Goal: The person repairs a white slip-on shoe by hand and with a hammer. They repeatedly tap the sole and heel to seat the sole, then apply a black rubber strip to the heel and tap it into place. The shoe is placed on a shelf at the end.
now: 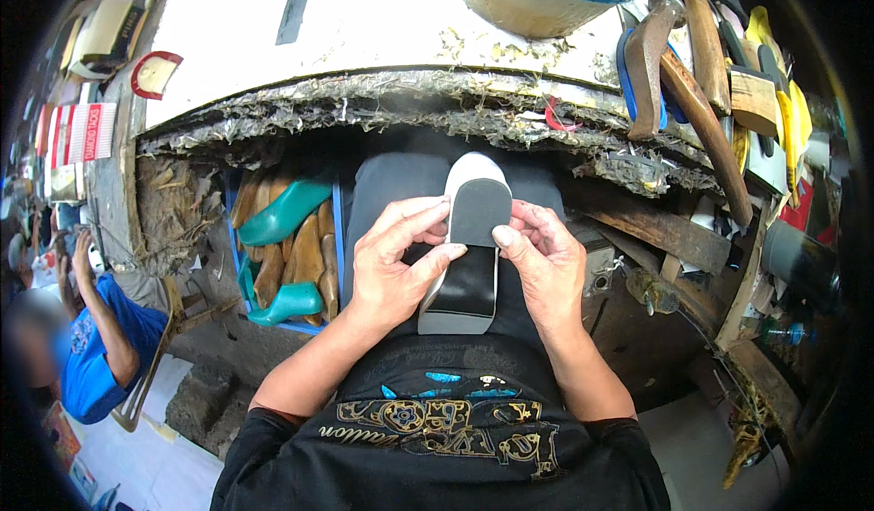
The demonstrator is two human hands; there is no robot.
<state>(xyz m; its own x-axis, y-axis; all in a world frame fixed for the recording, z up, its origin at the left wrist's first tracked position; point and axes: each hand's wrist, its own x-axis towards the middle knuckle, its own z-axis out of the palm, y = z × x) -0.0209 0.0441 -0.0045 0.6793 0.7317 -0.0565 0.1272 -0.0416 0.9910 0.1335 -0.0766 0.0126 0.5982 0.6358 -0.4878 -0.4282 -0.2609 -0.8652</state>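
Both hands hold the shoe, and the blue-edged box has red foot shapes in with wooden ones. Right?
Not quite: the head view shows green foot shapes, not red, with wooden ones in the blue-edged box. The left hand and right hand do hold the shoe.

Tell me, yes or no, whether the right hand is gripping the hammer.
No: the right hand holds the shoe, while the hammer lies at the edge of the workbench.
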